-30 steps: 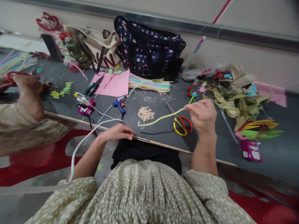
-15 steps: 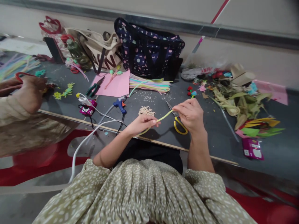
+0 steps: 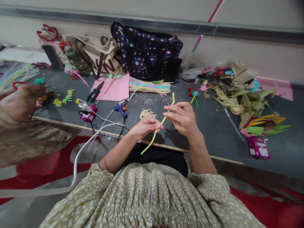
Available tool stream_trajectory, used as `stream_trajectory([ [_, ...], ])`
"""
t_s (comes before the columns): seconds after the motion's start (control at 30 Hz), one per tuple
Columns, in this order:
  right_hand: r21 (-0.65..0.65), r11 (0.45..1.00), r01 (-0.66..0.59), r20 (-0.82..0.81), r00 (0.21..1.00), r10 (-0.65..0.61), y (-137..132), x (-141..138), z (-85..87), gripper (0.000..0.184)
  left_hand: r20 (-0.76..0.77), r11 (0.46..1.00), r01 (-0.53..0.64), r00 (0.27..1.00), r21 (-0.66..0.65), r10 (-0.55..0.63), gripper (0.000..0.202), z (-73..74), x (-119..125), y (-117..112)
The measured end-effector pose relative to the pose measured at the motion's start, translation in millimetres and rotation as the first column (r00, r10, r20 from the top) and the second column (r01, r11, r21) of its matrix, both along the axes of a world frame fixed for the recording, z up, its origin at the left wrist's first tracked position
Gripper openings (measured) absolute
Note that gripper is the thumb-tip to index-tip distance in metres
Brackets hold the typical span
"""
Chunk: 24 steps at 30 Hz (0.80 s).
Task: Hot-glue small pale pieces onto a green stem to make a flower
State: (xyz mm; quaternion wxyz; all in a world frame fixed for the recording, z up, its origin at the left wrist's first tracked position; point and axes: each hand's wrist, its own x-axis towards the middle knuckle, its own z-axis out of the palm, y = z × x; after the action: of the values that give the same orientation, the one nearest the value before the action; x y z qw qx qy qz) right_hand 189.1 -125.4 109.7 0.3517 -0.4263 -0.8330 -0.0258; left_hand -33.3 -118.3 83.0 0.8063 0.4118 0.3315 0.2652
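Note:
A yellow-green pipe cleaner (image 3: 154,137) runs slantwise between my hands, slightly bent, its lower end hanging past the table edge. My left hand (image 3: 148,127) pinches it near the middle between thumb and fingers. Higher up, the fingers of my right hand (image 3: 181,117) close on the same pipe cleaner, short of its upper tip. Scissors with yellow handles (image 3: 180,133) lie mostly hidden under my right hand. Just beyond my left hand is a small heap of pale cut pieces (image 3: 147,114). Small red and blue fuzzy flowers (image 3: 193,93) lie to the right.
A blue glue gun (image 3: 121,108) with cords lies left of my hands, near pliers (image 3: 95,91) and pink paper (image 3: 111,90). Behind are a pipe cleaner bundle (image 3: 149,87) and a dotted bag (image 3: 147,50). Dried husks (image 3: 239,101) sit right. A co-worker's hand (image 3: 22,98) is at left.
The pipe cleaner has turned steeper, with its upper tip now sticking up past my right fingers. My right hand has shifted left, nearer my left hand, and covers more of the scissors.

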Motion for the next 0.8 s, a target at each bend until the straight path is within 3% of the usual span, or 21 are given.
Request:
stream_trajectory([
  [0.13, -0.022, 1.000, -0.021, 0.013, 1.000, 0.021, -0.5, -4.8, -6.4, 0.013, 0.057, 0.999, -0.010, 0.998, -0.034, 0.012, 0.029, 1.6, 0.4, -0.4],
  [0.43, 0.021, 1.000, 0.014, -0.120, 0.993, -0.011, -2.2, -10.0, -11.0, 0.011, 0.100, 0.992, -0.127, 0.987, -0.013, 0.127, 0.027, 3.7, 9.0, 2.6],
  [0.63, -0.116, 0.993, 0.006, -0.290, 0.956, -0.039, -7.0, -19.2, -19.9, 0.016, 0.115, 0.965, -0.264, 0.958, 0.008, 0.261, 0.024, -1.5, 13.8, 5.0],
  [0.8, -0.222, 0.973, 0.068, -0.257, 0.958, -0.126, -13.9, -32.5, -23.1, 0.022, 0.092, 0.923, -0.381, 0.922, 0.045, 0.376, 0.026, -4.6, 16.0, 6.6],
])
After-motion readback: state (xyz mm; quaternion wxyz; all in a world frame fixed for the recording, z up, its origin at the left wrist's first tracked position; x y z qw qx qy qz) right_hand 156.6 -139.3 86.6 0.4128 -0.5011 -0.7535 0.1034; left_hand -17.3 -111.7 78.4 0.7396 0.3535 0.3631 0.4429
